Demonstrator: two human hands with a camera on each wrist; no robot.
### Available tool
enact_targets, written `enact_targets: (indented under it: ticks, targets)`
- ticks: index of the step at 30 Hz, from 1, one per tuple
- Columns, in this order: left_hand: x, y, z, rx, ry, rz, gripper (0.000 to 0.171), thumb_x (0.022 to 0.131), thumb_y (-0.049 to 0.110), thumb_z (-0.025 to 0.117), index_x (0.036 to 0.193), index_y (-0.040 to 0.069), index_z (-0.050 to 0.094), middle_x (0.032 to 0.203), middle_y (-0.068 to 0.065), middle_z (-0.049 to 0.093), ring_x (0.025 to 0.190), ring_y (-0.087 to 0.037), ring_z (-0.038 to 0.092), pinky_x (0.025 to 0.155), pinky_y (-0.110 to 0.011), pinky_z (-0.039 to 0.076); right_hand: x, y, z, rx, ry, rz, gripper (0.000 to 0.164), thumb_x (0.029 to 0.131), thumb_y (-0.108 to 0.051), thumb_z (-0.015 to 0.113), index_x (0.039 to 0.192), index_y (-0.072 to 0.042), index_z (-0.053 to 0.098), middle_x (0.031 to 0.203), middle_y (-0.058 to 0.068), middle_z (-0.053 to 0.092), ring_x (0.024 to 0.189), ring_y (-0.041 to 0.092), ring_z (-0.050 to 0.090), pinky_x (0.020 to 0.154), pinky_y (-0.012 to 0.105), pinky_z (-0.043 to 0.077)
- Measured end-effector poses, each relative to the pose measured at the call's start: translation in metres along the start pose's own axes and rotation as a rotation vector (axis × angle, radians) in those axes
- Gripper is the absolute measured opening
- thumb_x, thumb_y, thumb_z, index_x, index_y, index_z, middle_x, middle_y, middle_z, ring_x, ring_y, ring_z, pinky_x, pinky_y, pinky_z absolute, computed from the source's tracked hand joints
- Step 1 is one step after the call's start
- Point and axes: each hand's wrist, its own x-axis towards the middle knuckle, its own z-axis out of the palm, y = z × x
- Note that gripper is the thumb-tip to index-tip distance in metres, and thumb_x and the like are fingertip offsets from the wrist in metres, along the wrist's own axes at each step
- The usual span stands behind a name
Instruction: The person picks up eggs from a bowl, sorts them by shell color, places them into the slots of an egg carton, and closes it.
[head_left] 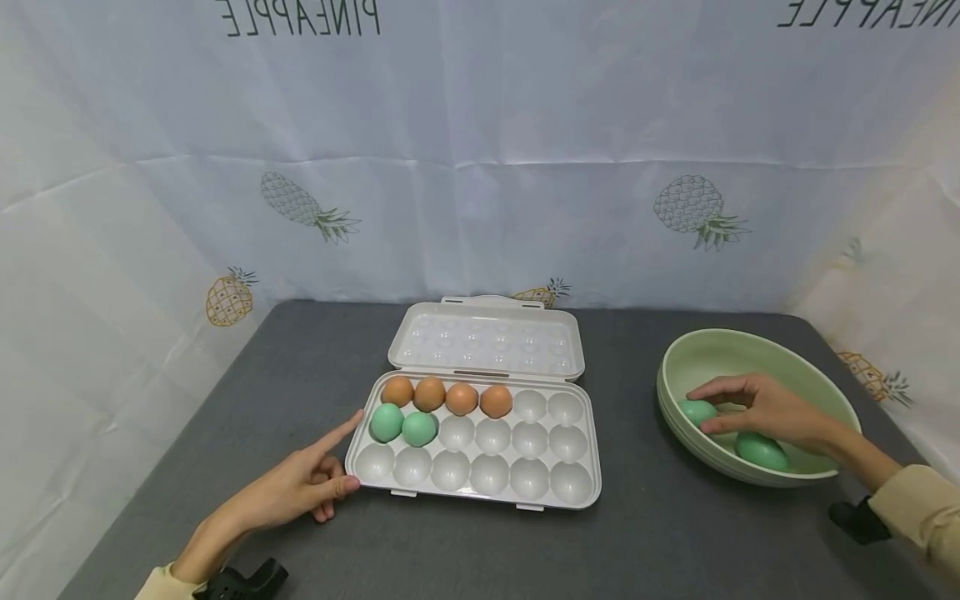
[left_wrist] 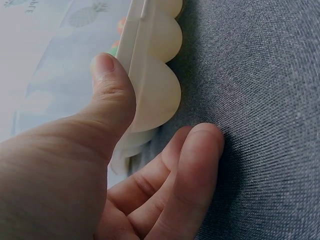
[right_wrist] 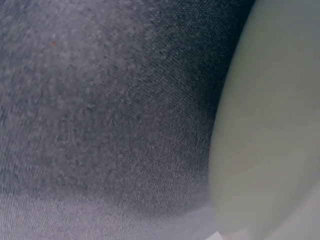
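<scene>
An egg tray [head_left: 480, 492] with its lid [head_left: 487, 337] folded back lies on the table. Its back row holds several brown eggs [head_left: 430, 394] at the left, and two green eggs [head_left: 419, 429] sit in the middle row. My left hand [head_left: 300, 483] is at the tray's left end, index finger stretched along the rim, thumb at the front corner, other fingers bent below. Inside a pale green bowl [head_left: 757, 346], my right hand [head_left: 772, 407] has thumb and fingers about a green egg [head_left: 696, 410]. Another green egg [head_left: 761, 451] lies under that hand. The right wrist view shows no hand.
Dark grey cloth [head_left: 480, 558] covers the table. A pale curtain [head_left: 480, 233] with pineapple prints hangs behind the tray and along both sides. The bowl's outer wall [right_wrist: 265, 125] fills the right of the right wrist view.
</scene>
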Motion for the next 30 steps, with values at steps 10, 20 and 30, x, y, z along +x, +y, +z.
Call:
enact_targets:
  ticks: [10,20,30]
  targets:
    - [0.0,0.002,0.0,0.002,0.002,-0.003,0.09,0.103,0.022,0.063,0.166,0.011,0.0,0.076,-0.004,0.062,0.061,-0.007,0.063,0.056,-0.031,0.057,0.01,-0.006,0.005,-0.001,0.009,0.068,0.044,0.095,-0.019,0.074,0.138,-0.009,0.065,0.126,-0.029,0.065,0.112,-0.014,0.06,0.088,0.021,0.056]
    - [-0.001,0.001,0.0,-0.019,-0.009,0.037,0.088,0.104,0.02,0.061,0.165,0.009,-0.001,0.076,-0.003,0.061,0.062,-0.008,0.064,0.056,-0.032,0.058,0.018,-0.006,0.008,0.029,0.042,0.143,0.047,0.099,-0.024,0.07,0.141,-0.005,0.061,0.126,-0.026,0.067,0.107,-0.01,0.065,0.085,0.023,0.059]
    - [0.0,0.0,0.001,0.002,-0.003,0.014,0.089,0.103,0.022,0.062,0.166,0.01,0.0,0.076,-0.002,0.061,0.062,-0.007,0.065,0.057,-0.033,0.059,0.018,-0.001,0.012,-0.068,0.093,0.014,0.042,0.091,-0.015,0.078,0.132,-0.009,0.07,0.121,-0.035,0.063,0.108,-0.018,0.058,0.071,0.021,0.055]
